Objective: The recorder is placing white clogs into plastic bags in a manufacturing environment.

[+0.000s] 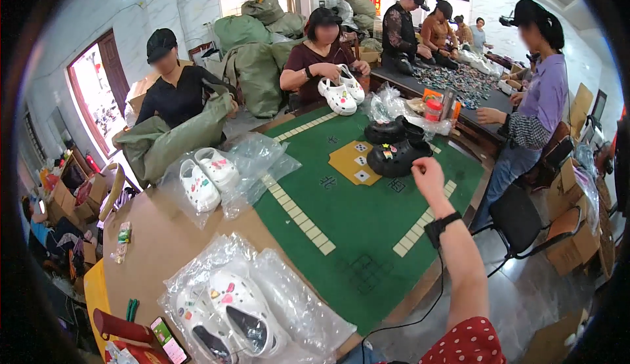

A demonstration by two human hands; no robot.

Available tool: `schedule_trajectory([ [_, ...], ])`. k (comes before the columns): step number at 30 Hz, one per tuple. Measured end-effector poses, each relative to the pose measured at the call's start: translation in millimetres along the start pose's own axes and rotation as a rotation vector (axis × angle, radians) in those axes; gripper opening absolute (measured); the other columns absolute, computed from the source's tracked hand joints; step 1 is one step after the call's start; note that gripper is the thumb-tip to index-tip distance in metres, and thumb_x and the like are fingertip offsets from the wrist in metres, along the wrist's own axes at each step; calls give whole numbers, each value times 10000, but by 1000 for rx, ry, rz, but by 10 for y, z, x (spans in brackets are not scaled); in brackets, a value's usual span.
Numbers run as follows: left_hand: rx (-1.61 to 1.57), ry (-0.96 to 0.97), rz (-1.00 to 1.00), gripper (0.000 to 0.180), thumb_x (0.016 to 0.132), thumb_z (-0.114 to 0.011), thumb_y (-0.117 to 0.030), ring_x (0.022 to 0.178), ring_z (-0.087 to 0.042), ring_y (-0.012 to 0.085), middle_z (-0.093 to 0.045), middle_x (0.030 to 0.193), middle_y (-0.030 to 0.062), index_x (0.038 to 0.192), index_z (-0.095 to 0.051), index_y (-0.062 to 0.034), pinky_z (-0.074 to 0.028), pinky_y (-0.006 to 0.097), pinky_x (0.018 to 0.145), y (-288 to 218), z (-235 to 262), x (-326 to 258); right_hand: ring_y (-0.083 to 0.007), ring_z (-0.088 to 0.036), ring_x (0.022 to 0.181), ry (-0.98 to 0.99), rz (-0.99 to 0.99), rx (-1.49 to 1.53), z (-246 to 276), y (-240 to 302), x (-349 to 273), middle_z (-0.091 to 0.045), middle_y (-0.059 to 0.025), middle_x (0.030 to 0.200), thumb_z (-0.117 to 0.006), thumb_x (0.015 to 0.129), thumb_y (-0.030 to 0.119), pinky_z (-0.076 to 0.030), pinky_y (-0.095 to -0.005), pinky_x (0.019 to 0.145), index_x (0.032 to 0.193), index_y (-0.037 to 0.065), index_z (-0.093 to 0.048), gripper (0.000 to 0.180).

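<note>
My right hand [428, 175] reaches over the green printed mat [348, 223], a black band on its wrist. Its fingers are bent and pinched together at the near right edge of a black clog [398, 159] with small coloured charms; the fingertips are partly hidden. Just behind that clog sits a second black clog [387, 131]. My left hand is out of view. Close to me, a pair of white clogs [246, 308] with colourful charms lies in clear plastic. Another white pair [200, 183] rests on plastic farther left.
Across the table a person holds white clogs [341, 95]. To the left, another person handles a green sack [177, 137]. Clear bags and a red-lidded jar [433, 109] stand behind the black clogs. A phone [168, 341] lies near left; a black chair [525, 223] stands right.
</note>
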State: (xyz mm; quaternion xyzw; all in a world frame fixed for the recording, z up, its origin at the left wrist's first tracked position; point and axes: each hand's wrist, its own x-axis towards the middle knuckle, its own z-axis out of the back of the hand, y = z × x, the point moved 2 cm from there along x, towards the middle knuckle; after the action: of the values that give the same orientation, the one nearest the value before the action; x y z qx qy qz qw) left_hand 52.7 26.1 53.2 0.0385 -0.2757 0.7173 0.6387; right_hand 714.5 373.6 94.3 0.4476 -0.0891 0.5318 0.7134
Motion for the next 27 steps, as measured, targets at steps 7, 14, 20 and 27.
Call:
schedule_trajectory([
  [7, -320, 129, 365, 273, 928, -634, -96, 845, -611, 237, -562, 1103, 140, 1171, -591, 23, -502, 325, 706, 183, -300, -242, -340, -587, 1081, 124, -163, -307, -289, -655, 827, -638, -113, 1112, -731, 795, 193, -503, -465, 909, 1098, 102, -681, 320],
  [14, -127, -50, 357, 394, 825, -716, -151, 1041, -609, 281, -615, 1111, 167, 1167, -614, 18, -488, 363, 887, 647, -153, -175, -336, -607, 990, 425, 467, 297, -239, 1203, -336, -656, -122, 1017, -755, 788, 167, -488, -429, 873, 992, 91, -674, 233],
  [20, -127, -47, 515, 518, 887, -728, -231, 1037, -591, 281, -600, 1230, 177, 1280, -542, 51, -483, 389, 867, 360, 115, 273, -291, -639, 937, 618, 604, 484, -195, 2217, -1133, -681, -80, 961, -767, 797, 223, -515, -404, 801, 934, 100, -689, 200],
  [27, -703, 35, 635, 495, 742, -783, -166, 930, -595, 300, -595, 1041, 155, 1175, -610, 1, -483, 357, 822, 62, -20, 318, -286, -620, 899, 340, 436, 317, -888, 2106, -323, -633, -96, 921, -668, 851, 107, -494, -396, 765, 980, 63, -661, 137],
])
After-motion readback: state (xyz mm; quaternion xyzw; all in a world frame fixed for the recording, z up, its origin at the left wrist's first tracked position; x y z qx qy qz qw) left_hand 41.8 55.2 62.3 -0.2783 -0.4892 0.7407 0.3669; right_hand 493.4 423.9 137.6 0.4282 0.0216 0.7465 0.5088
